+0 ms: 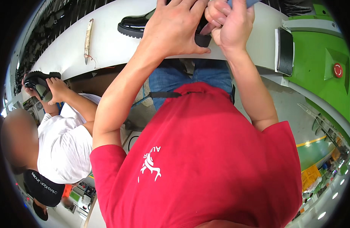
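A glossy black shoe [135, 23] with a ridged sole lies on its side along the white table, toe to the left. Over its middle my left hand [174, 28] presses down and grips it, thumb stretched along the heel [202, 39]. Close by the heel end, my right hand [231, 23] is closed around a blue thing [248, 3], cut off by the top edge, so its kind does not show. The shoe's upper is mostly covered by my hands.
On the white table [74, 49] lies a worn, tape-wrapped knife-like tool [88, 40]. A black flat object [285, 52] sits at its right end, beside a green machine [315, 57] with a red button [337, 70]. To the left, a person in white [64, 148] holds another black shoe [40, 84].
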A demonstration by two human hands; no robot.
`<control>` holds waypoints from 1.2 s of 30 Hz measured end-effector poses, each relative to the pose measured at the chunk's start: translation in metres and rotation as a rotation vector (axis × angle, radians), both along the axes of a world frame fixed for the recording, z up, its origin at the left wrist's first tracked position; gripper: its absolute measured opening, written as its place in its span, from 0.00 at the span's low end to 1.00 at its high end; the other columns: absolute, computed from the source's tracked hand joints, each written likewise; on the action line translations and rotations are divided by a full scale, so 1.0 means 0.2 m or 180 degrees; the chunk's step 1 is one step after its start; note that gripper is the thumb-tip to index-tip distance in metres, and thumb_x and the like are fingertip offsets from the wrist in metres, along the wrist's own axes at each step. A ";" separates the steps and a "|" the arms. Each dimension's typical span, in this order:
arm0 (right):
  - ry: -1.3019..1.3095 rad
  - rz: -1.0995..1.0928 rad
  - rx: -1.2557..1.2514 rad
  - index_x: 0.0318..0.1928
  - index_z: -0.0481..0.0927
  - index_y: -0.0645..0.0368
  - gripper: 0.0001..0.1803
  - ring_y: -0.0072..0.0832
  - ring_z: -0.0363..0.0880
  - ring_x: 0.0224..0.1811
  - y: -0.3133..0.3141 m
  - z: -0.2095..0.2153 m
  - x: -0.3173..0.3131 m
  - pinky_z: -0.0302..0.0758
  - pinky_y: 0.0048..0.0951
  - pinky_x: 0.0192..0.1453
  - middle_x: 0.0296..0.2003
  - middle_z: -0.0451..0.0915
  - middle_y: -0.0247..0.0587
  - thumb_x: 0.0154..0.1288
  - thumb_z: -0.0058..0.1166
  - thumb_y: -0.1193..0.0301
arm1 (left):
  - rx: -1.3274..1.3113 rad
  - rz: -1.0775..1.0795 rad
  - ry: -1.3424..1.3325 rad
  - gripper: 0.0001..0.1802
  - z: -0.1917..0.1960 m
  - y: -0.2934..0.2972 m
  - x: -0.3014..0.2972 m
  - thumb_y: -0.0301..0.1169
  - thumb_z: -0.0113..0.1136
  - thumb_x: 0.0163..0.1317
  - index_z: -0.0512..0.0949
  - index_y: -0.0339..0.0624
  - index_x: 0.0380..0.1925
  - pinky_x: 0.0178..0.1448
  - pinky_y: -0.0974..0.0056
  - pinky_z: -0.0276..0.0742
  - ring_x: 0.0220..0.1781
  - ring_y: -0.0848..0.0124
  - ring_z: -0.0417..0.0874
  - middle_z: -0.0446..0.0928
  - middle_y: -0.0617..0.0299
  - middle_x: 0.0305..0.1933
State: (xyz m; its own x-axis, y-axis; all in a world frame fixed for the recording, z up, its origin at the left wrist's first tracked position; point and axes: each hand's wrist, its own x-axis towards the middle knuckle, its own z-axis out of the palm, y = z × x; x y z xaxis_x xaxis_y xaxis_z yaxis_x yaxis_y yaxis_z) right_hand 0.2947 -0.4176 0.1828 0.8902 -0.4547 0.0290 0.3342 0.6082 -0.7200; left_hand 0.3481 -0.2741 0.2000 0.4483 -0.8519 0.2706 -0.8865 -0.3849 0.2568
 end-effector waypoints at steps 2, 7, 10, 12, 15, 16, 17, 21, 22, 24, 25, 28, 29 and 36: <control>0.0053 -0.0459 -0.0105 0.27 0.66 0.50 0.29 0.16 0.55 0.13 0.04 -0.02 0.00 0.51 0.24 0.17 0.18 0.61 0.24 0.90 0.51 0.51 | -0.0077 0.0018 -0.0099 0.61 -0.02 0.00 -0.01 0.57 0.88 0.36 0.75 0.31 0.67 0.70 0.41 0.73 0.71 0.48 0.79 0.81 0.46 0.65; -0.0073 0.0046 0.0176 0.27 0.66 0.49 0.28 0.16 0.53 0.13 0.00 -0.07 0.00 0.50 0.25 0.17 0.17 0.61 0.25 0.91 0.50 0.52 | 0.0026 0.0054 -0.0474 0.62 -0.06 0.01 0.00 0.57 0.89 0.36 0.75 0.30 0.68 0.71 0.41 0.73 0.72 0.49 0.79 0.81 0.46 0.65; -0.0055 0.0671 0.0002 0.30 0.67 0.50 0.26 0.16 0.53 0.12 -0.04 -0.04 0.00 0.49 0.25 0.17 0.16 0.59 0.24 0.92 0.49 0.54 | 0.0138 0.0010 -0.0107 0.62 -0.03 0.03 0.02 0.58 0.90 0.35 0.76 0.30 0.67 0.71 0.42 0.73 0.71 0.50 0.79 0.81 0.47 0.66; -0.0013 0.0863 -0.0157 0.29 0.66 0.49 0.27 0.16 0.53 0.12 -0.07 -0.04 0.01 0.48 0.25 0.17 0.16 0.58 0.23 0.92 0.47 0.54 | 0.0162 -0.0036 -0.0070 0.61 -0.02 0.03 0.01 0.58 0.90 0.34 0.77 0.31 0.66 0.70 0.43 0.73 0.70 0.50 0.79 0.81 0.48 0.65; 0.0237 0.1142 -0.0460 0.29 0.66 0.49 0.28 0.16 0.53 0.11 -0.11 0.00 0.02 0.48 0.25 0.16 0.16 0.58 0.23 0.93 0.45 0.53 | 0.0051 -0.0043 -0.0158 0.60 -0.02 0.03 0.02 0.59 0.90 0.33 0.79 0.33 0.64 0.69 0.44 0.74 0.68 0.52 0.80 0.81 0.50 0.63; 0.0310 0.1128 -0.0231 0.29 0.66 0.48 0.27 0.16 0.52 0.11 -0.10 0.01 -0.01 0.48 0.25 0.16 0.16 0.57 0.23 0.93 0.45 0.53 | 0.0022 -0.0049 -0.0180 0.60 -0.02 0.02 0.02 0.59 0.90 0.33 0.79 0.34 0.64 0.69 0.44 0.74 0.68 0.52 0.81 0.81 0.51 0.62; 0.0383 0.1114 -0.0002 0.29 0.66 0.48 0.27 0.16 0.52 0.11 -0.10 0.01 -0.02 0.48 0.25 0.16 0.16 0.57 0.22 0.93 0.45 0.52 | -0.0006 -0.0054 -0.0202 0.59 -0.02 0.02 0.03 0.59 0.90 0.33 0.78 0.34 0.64 0.69 0.44 0.74 0.68 0.52 0.81 0.81 0.51 0.62; -0.0506 0.0458 0.0671 0.35 0.68 0.46 0.23 0.15 0.53 0.14 -0.12 -0.04 0.01 0.51 0.23 0.18 0.19 0.59 0.22 0.92 0.47 0.51 | 0.0056 -0.0006 -0.0125 0.59 -0.01 0.01 0.01 0.59 0.90 0.33 0.78 0.35 0.64 0.69 0.43 0.73 0.68 0.52 0.80 0.81 0.51 0.62; -0.0238 -0.0005 0.0055 0.35 0.69 0.46 0.22 0.14 0.54 0.15 -0.12 -0.02 0.01 0.51 0.23 0.18 0.20 0.59 0.22 0.92 0.47 0.51 | 0.0047 -0.0006 -0.0154 0.59 -0.01 0.01 0.01 0.59 0.90 0.33 0.77 0.35 0.64 0.69 0.43 0.73 0.68 0.52 0.80 0.81 0.51 0.62; -0.0650 0.0438 0.1187 0.37 0.70 0.46 0.21 0.14 0.53 0.15 -0.10 -0.05 0.02 0.51 0.23 0.18 0.20 0.59 0.22 0.92 0.48 0.52 | 0.0040 -0.0002 -0.0187 0.59 -0.02 0.00 0.01 0.59 0.90 0.34 0.77 0.35 0.64 0.69 0.43 0.73 0.68 0.52 0.80 0.81 0.50 0.62; -0.0425 0.0182 0.0618 0.38 0.70 0.46 0.20 0.14 0.53 0.15 -0.09 -0.04 0.02 0.51 0.23 0.18 0.20 0.60 0.22 0.92 0.48 0.52 | 0.0044 0.0003 -0.0190 0.59 -0.02 0.00 0.01 0.59 0.89 0.34 0.77 0.35 0.64 0.69 0.43 0.73 0.68 0.51 0.80 0.81 0.50 0.62; -0.0020 -0.0070 0.0077 0.38 0.70 0.47 0.20 0.14 0.54 0.14 -0.06 -0.04 0.01 0.52 0.23 0.18 0.20 0.61 0.22 0.92 0.48 0.52 | 0.0079 -0.0021 -0.0094 0.58 -0.01 0.00 0.01 0.58 0.89 0.35 0.77 0.35 0.64 0.69 0.43 0.73 0.69 0.51 0.80 0.81 0.49 0.63; 0.0048 -0.0062 0.0084 0.38 0.70 0.47 0.21 0.15 0.54 0.14 -0.06 -0.05 0.01 0.52 0.23 0.18 0.20 0.61 0.22 0.92 0.48 0.52 | 0.0095 -0.0034 -0.0044 0.58 0.00 0.00 0.01 0.58 0.89 0.36 0.77 0.34 0.64 0.69 0.43 0.73 0.69 0.51 0.80 0.81 0.49 0.64; -0.0188 -0.0068 0.0556 0.32 0.68 0.49 0.25 0.16 0.54 0.14 -0.02 -0.08 0.04 0.52 0.24 0.18 0.18 0.60 0.23 0.91 0.49 0.51 | 0.0258 0.0034 -0.0160 0.58 -0.01 -0.03 0.03 0.58 0.89 0.37 0.77 0.32 0.63 0.69 0.41 0.74 0.71 0.50 0.79 0.80 0.47 0.67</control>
